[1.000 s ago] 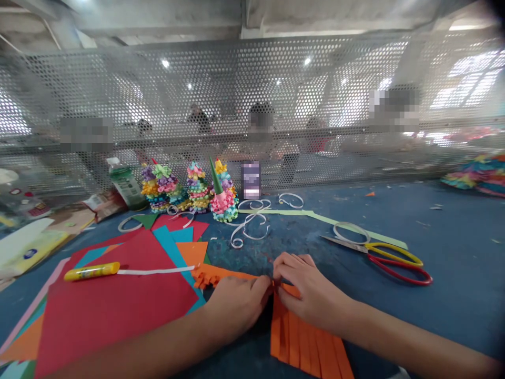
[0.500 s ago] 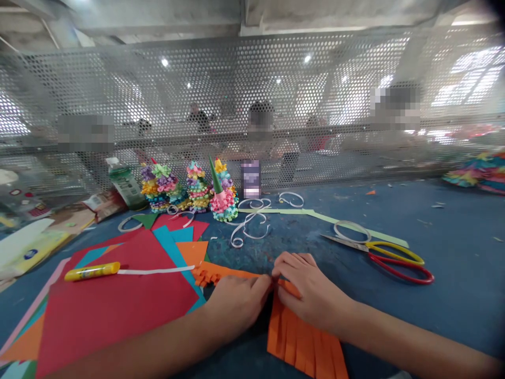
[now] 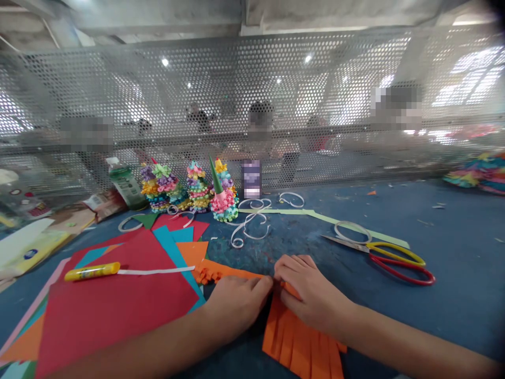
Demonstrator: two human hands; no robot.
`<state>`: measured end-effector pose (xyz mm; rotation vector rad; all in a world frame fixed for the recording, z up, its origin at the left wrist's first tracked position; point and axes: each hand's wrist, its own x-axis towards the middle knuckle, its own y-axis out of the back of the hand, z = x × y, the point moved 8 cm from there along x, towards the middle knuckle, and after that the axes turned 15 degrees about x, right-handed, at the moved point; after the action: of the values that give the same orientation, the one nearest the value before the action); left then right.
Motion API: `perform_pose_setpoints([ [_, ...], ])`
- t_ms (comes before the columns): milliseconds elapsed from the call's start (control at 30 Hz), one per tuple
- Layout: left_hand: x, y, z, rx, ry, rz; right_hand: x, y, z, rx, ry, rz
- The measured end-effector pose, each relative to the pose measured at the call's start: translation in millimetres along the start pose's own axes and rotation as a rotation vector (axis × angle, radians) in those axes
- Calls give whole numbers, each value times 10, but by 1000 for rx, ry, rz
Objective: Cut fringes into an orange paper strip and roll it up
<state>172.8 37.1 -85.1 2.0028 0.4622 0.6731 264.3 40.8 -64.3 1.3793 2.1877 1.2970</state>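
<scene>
Okay, from my screen I see both bare hands close together, right at the top edge of the orange paper [image 3: 302, 342]. That paper is cut into long strips, and the strips hang down toward the person, under and past the right hand [image 3: 310, 295]. The left hand [image 3: 236, 305] and the right hand are both mostly closed, with bent fingers pressing on the paper. They look like they are pinching it, but I can't tell how tight.

A thin orange part runs left from the hands to a small curly bit of paper [image 3: 205, 275]. Past the left hand lies a big red paper sheet [image 3: 110, 310], with a yellow glue stick [image 3: 91, 271] and a white paper strip [image 3: 155, 270] on top. Past the right hand sit scissors with red and yellow handles [image 3: 394, 263], shut, on the blue table mat [image 3: 453, 221].

Straight ahead of the hands are white paper curls [image 3: 248, 223], a light green paper strip [image 3: 315, 215], and three bumpy paper trees [image 3: 224, 195]. Farther on stands a metal mesh screen [image 3: 252, 68].
</scene>
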Motion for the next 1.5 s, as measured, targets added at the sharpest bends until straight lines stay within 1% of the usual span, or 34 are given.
perform_pose_setpoints([
  [133,3,24,-31,49,-21,48,-3,6,10,-66,-1,-25],
  [233,18,45,-136,116,-27,83,-18,30,2,-71,-11,-33],
  [300,31,55,-244,173,-18,96,-41,45,-73,-79,29,-38],
  [433,54,57,-454,275,36,94,-102,22,-276,-111,163,-61],
  [533,69,10,-519,309,69,73,-115,-38,-257,-129,157,-84],
  [667,89,-56,-480,285,80,44,-96,-116,-107,-157,104,-112],
  [733,93,-18,-432,270,87,44,-87,-117,-83,-168,112,-101],
  [800,94,58,-346,197,61,30,-84,-106,-90,-184,126,-93],
  [833,94,94,-281,122,27,8,-84,-99,-96,-192,129,-92],
  [933,78,112,-93,-168,-52,-151,-93,-76,-116,-214,147,-82],
  [1000,67,74,-30,-231,-59,-231,-99,-57,-117,-222,165,-63],
  [1067,69,11,-24,-235,-58,-262,-96,-46,-86,-225,157,-55],
  [1167,88,-61,-49,-254,-101,-236,-76,-48,8,-210,88,-83],
  [1267,99,-56,-49,-245,-207,-175,-65,-51,62,-195,38,-108],
  [1333,100,-40,-55,-263,-251,-149,-66,-47,60,-194,33,-102],
  [1500,99,-29,-85,-374,-286,-116,-75,-66,-17,-145,75,-94],
])
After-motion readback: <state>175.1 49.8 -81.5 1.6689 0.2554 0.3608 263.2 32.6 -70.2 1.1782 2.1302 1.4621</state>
